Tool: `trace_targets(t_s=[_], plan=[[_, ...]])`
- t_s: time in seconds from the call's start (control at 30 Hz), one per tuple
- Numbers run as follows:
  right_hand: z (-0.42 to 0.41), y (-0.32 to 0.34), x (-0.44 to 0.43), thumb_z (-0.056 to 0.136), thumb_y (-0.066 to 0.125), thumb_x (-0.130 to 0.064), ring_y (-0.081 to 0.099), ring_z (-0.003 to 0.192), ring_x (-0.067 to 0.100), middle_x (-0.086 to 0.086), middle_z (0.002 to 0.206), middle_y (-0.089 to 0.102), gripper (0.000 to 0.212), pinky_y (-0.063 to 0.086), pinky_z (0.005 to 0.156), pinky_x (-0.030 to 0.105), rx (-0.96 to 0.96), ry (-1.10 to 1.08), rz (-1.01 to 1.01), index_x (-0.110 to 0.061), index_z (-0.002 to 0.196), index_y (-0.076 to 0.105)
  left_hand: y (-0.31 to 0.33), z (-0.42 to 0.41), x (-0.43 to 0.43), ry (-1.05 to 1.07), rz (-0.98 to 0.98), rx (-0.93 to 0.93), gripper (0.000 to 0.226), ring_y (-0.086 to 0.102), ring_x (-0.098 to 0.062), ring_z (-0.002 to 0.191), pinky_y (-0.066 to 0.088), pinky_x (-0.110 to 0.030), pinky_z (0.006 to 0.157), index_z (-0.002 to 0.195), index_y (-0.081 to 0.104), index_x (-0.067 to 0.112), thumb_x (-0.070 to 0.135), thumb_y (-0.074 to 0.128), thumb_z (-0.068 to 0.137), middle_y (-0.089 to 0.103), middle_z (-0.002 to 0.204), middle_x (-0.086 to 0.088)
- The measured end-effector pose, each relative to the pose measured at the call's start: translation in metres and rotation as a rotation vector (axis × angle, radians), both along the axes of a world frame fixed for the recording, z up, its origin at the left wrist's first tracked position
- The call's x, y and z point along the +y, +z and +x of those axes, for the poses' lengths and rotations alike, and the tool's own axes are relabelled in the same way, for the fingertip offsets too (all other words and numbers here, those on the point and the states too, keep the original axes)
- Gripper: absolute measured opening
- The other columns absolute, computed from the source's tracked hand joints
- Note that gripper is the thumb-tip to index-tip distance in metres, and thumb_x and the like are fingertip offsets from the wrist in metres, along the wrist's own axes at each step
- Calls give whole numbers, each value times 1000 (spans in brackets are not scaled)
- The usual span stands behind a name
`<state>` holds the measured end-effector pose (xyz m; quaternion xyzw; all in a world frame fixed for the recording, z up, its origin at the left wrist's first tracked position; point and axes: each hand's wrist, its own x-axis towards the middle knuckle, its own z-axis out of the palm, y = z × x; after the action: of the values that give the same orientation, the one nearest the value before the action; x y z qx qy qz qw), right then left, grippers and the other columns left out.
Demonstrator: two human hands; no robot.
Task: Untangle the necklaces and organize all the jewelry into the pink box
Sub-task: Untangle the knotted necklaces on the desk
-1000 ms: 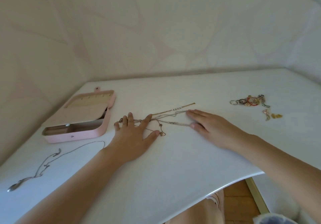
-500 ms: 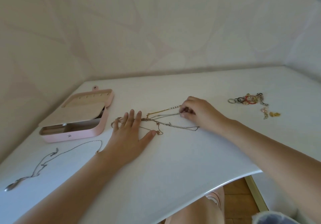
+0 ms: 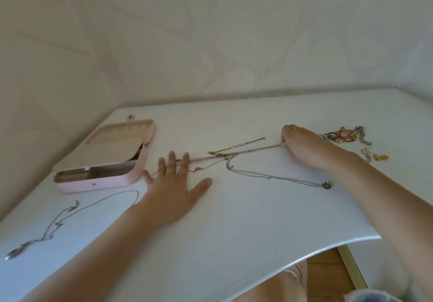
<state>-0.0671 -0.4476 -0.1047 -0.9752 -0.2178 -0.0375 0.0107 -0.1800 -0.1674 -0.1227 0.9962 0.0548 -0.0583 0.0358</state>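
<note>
Left hand [image 3: 174, 184] was lying flat on the white table [image 3: 234, 231], fingers straight and spread. It pressed down on the left end of the tangled necklaces [image 3: 218, 156], so a few thin strands ran under its fingers. Right hand [image 3: 302, 147] sat further right and a bit farther back, fingers curled, pinching the end of a silver chain [image 3: 257, 150] that ran taut from the knot to its fingertips. So the knot itself was between the two hands, pretty much mid-table.

Coming out of it was a gold chain [image 3: 236, 146] with a few little pearls, lying loose and angled toward the far right. Another thin silver strand looped off to the near right and ended in a heart pendant [image 3: 327, 185], just on the near side of the right wrist.

Pink box [image 3: 112, 181] was on the left, near the left hand's little finger, with its lid swung open to the far side and beige lining showing. Couldn't tell what was in the compartments. Nearer than the box, along the near-left edge, a separate silver necklace [image 3: 58, 222] lay stretched out on its own, well apart from the knot.

Far right, just past the right hand, was a pile of rings and bracelets [image 3: 344, 135]. Two small pieces [image 3: 380, 157], one gold and one pinkish, lay just beside it on the near side.
</note>
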Motion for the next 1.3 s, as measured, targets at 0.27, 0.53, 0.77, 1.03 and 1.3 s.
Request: trace_targets(t_s=[0.27,0.53,0.77,1.03,1.3], plan=[[3,19,-13,94,50,-11,50,90,17,3,99,57,10,33,70,25,88,-40,109,-9,100,58,-1,2,-1,23,50,18,84,-10,-29,145,2,-55,114,148,-17,28,73,12,83,-12,157,-15],[11,38,84,78,75,-23,59,69,4,-11,81,66,14,42,63,13,437,269,350,-24,92,71,1,5,-6,-436,-79,-153,75,-15,0,141,-23,-7,101,151,-3,22,62,8,89,-14,153,14],[29,34,94,79,75,-18,56,62,4,-5,72,65,6,44,66,17,599,221,448,-17,79,69,7,-4,-11,-543,-136,-175,64,-10,10,133,-19,-1,100,151,10,22,50,7,94,3,158,11],[26,18,101,88,61,-3,59,78,20,11,81,63,12,51,82,37,723,223,853,-9,79,58,0,-9,-14,-543,-221,-299,58,37,-7,126,27,-15,103,140,39,23,44,16,92,41,139,5],[21,20,99,87,63,-1,65,76,11,2,77,68,10,53,79,25,736,331,1153,-10,90,64,33,-13,-20,-259,-773,-29,13,58,-14,53,49,-23,55,98,59,22,19,47,97,66,74,5]])
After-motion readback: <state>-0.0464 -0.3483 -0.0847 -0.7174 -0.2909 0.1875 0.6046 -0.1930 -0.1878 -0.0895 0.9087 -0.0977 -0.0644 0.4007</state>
